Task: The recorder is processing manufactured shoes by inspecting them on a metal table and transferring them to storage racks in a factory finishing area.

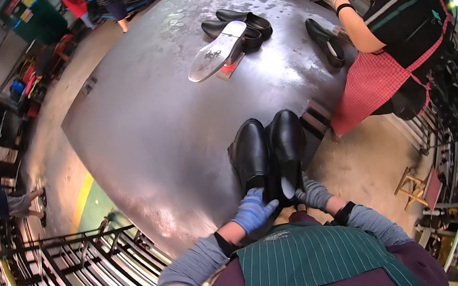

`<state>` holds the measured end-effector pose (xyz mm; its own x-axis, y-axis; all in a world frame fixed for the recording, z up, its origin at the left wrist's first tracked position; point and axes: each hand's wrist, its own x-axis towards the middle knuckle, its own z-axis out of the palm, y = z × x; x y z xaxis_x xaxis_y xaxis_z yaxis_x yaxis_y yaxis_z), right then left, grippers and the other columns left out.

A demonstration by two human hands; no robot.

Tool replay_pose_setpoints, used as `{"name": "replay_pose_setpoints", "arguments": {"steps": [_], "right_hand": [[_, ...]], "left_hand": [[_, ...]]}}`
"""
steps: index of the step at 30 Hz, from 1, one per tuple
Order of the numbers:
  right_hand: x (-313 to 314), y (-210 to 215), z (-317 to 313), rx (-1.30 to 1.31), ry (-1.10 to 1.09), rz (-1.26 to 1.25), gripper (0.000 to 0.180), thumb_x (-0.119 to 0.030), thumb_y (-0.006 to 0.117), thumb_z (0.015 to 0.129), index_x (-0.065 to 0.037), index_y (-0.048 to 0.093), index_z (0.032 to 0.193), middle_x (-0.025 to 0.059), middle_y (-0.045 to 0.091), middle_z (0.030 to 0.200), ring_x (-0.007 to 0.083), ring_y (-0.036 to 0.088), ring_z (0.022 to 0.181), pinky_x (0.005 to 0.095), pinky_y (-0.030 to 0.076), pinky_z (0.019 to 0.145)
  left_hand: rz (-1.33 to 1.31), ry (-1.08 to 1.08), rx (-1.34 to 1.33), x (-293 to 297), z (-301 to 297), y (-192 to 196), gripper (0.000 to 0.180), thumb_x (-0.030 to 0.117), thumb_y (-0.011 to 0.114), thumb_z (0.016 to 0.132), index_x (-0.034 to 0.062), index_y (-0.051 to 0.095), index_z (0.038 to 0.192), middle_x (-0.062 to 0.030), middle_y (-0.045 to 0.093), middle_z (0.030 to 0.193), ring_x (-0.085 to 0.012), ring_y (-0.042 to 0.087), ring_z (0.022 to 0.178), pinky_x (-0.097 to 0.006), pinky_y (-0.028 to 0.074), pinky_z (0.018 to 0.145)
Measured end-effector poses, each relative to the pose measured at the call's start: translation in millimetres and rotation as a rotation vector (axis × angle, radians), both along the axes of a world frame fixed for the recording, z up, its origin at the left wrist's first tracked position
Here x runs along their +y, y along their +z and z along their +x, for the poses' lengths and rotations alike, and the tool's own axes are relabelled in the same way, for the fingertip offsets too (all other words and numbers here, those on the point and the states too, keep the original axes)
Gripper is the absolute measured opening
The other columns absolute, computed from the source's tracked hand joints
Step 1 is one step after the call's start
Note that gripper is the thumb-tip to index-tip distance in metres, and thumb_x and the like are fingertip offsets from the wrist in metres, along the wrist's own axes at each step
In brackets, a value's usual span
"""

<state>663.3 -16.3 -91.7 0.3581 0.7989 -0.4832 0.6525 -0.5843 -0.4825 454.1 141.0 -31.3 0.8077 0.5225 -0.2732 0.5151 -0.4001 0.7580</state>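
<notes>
Left shoe point(250, 153) and right shoe point(287, 138), both black, side by side over the near edge of a grey metal worktop point(161, 136), toes pointing far

The left grip point(254, 211), blue-gloved, holds the heel end of the left shoe and the right grip point(314, 194), grey-gloved, that of the right shoe; the worktop, mottled and glaring toward its far side, carries a cluster of black shoes point(214, 28), one showing its pale sole point(220, 52), and at right a lone shoe point(320, 37) near a co-worker point(372, 76) in a red checked apron; a rack of metal rails point(90, 272) stands near left, the floor point(46, 155) beyond bears a yellow line point(82, 201), and a green cabinet point(35, 18) stands far left
</notes>
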Motion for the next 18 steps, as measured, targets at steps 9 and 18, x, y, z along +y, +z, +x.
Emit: {"name": "replay_pose_setpoints", "arguments": {"steps": [9,18], "right_hand": [[10.7,80.2,-21.8,0.032,0.496,-0.004,0.087,-0.048,0.055,0.087,0.012,0.022,0.140,0.0275,0.063,0.100,0.0360,0.064,0.091,0.0425,0.050,0.078],[-9.8,39.2,82.6,0.236,0.529,0.515,0.054,-0.023,0.054,0.095,-0.004,0.035,0.141,0.0100,0.058,0.101,0.0173,0.055,0.081,0.0278,0.048,0.073]], "left_hand": [[0.101,0.334,0.403,-37.1,16.5,-1.0,0.042,0.033,0.054,0.086,0.0021,0.058,0.114,-0.0207,0.067,0.097,-0.0354,0.064,0.093,-0.046,0.051,0.081],[0.386,0.874,0.061,-228.0,-163.6,219.3,0.030,0.031,0.062,0.085,0.0062,0.061,0.102,-0.0206,0.062,0.075,-0.0406,0.060,0.071,-0.044,0.049,0.064]]}}
